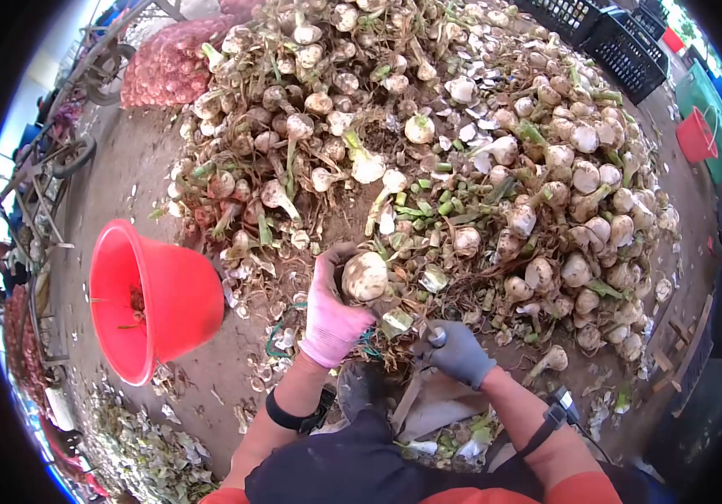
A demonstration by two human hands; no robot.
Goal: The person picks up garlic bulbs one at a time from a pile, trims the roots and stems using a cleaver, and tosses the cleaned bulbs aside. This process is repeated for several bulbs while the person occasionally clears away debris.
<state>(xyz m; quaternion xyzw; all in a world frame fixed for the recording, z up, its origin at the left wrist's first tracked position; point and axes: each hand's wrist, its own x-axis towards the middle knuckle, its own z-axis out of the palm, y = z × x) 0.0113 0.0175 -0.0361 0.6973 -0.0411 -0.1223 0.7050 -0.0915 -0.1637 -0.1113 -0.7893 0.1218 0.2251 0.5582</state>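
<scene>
In a pink glove, my left hand (332,315) is closed around a large, dirt-streaked garlic bulb (366,277), its round side facing up. Just to the right, my right hand (458,351) wears a grey glove and grips a small tool with a rounded grey end (437,337); its working part is hard to make out. Between the hands, at the level of my knees, lies a pale cut piece of stalk (396,322). Several chopped green stalk pieces (445,204) are scattered on the ground ahead of the hands.
A big heap of garlic bulbs with stalks (579,176) spreads in front and to the right. On the left, a red bucket (180,290) lies tilted toward me with scraps inside. Behind are a full red mesh sack (172,67), black crates (630,55) and another red bucket (695,139).
</scene>
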